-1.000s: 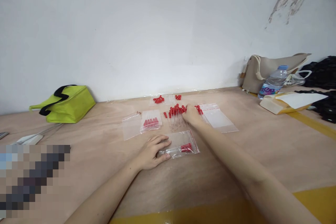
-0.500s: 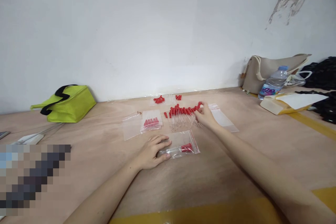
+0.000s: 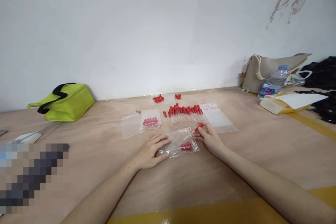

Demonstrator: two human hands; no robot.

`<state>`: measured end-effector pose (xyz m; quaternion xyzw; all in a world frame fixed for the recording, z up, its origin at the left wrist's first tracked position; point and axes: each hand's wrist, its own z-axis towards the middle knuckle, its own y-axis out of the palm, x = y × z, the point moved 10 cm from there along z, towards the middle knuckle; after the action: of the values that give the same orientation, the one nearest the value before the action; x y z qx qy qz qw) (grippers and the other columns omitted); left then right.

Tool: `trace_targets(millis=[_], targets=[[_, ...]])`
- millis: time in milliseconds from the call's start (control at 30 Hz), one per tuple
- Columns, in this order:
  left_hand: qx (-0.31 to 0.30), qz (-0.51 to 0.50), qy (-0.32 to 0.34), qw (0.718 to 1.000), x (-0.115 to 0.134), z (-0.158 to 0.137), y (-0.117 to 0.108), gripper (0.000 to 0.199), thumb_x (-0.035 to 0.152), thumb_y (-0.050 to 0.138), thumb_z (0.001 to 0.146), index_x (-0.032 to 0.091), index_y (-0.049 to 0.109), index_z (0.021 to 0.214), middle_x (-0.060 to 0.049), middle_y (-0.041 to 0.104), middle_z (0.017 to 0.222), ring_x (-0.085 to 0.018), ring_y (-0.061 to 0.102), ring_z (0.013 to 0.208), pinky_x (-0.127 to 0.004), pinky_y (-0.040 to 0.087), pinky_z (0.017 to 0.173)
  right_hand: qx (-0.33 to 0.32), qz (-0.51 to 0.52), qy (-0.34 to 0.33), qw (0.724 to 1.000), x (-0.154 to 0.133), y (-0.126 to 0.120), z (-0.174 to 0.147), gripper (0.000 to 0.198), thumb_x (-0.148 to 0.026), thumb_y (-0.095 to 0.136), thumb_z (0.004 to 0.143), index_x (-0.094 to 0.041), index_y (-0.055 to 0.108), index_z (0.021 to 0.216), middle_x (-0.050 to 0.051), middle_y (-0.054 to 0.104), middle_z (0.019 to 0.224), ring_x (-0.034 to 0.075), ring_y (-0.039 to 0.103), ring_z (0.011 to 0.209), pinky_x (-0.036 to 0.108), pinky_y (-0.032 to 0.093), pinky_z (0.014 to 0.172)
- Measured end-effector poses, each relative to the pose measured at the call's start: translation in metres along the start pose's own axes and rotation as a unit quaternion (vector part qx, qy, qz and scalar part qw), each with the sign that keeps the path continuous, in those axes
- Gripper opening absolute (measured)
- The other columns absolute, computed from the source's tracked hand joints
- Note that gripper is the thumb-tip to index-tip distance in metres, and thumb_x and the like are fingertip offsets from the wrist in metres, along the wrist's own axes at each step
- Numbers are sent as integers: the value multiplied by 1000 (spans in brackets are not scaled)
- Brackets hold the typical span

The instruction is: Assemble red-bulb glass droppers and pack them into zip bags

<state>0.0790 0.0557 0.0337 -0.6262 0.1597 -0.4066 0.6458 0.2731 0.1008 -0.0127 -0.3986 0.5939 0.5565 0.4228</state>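
Observation:
A clear zip bag (image 3: pixel 175 139) lies flat in front of me, with a few red rubber bulbs (image 3: pixel 186 146) inside. My left hand (image 3: pixel 152 151) rests on the bag's left end, fingers spread and stretched out. At its right, open-looking end, my right hand (image 3: pixel 208 138) pinches a dropper (image 3: pixel 198 128) by its red bulb. The dropper's thin glass tube points down and left over the bag; whether its tip is inside I cannot tell. Just behind lies a row of red-bulbed droppers (image 3: pixel 185 110) with clear tubes toward me.
A filled bag of droppers (image 3: pixel 150 119) and a flat bag (image 3: pixel 129 126) lie left; flat zip bags (image 3: pixel 220 119) lie right. Loose red bulbs (image 3: pixel 158 98) sit near the wall. A green bag (image 3: pixel 70 103) stands left; a bottle (image 3: pixel 273 83) and beige bag (image 3: pixel 275 64) stand right.
My right hand has come from the right end of the dropper row toward me, bringing one dropper to the zip bag. My left hand stays on the bag.

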Motion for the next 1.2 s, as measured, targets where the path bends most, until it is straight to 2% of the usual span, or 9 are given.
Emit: trace_targets(millis=[133,267,333,467,633,733,833,1033,1200], targets=[[-18,-5,3,1000,-1,0,1,48,41,45,83,27,38,128,-5,38,133,-23,34,121,-42,27,101,-49,-54,5,997,3,4,-4,34,-39,66,61,-19,51,84,-2,61,69,11,59,60,28,50,62],[-13,-10,4,1000,-2,0,1,51,41,49,80,26,38,128,-6,38,133,-24,34,121,-43,27,101,-101,-151,8,983,5,11,-5,35,-41,68,59,-15,57,80,-2,60,61,10,55,52,25,47,52],[-5,-14,5,1000,-1,0,-1,53,42,50,80,25,36,129,-6,40,132,-24,35,121,-42,27,101,-105,-166,1,981,4,13,-4,37,-40,69,57,-15,57,82,-1,61,63,11,56,53,24,46,51],[9,-22,8,1000,2,0,-4,57,42,51,79,23,34,130,-7,43,129,-23,37,119,-41,29,100,-99,-179,-39,978,-2,14,-3,38,-37,70,57,-16,59,86,3,64,77,14,61,69,28,49,66],[8,-18,11,1000,2,0,-3,54,40,51,79,24,35,129,-6,42,130,-24,36,120,-42,27,101,-137,-199,-43,969,-1,21,-6,38,-34,68,59,-17,60,91,5,66,84,17,62,78,34,50,74],[8,-19,13,1000,2,0,-3,55,40,51,79,23,35,129,-6,42,130,-24,36,120,-42,28,101,-146,-223,-41,963,-1,20,-4,36,-31,68,59,-16,59,91,6,66,84,18,63,78,34,50,74],[5,-19,12,1000,2,0,-3,54,41,51,79,24,36,128,-6,42,130,-24,36,120,-42,29,100,-116,-249,-29,961,1,11,3,32,-30,67,60,-15,57,87,5,66,76,17,63,72,32,50,68],[6,-19,14,1000,4,1,-4,53,41,51,79,24,38,127,-7,44,128,-24,37,119,-42,30,99,-100,-235,-28,966,3,10,3,28,-39,67,60,-17,53,69,-1,60,62,13,58,57,26,47,52],[5,-19,17,1000,3,1,-3,53,41,51,79,24,38,127,-7,43,129,-24,37,119,-43,29,100,-155,-160,30,974,4,24,-6,34,-44,63,64,-16,55,81,-1,61,67,11,58,60,26,47,59]])
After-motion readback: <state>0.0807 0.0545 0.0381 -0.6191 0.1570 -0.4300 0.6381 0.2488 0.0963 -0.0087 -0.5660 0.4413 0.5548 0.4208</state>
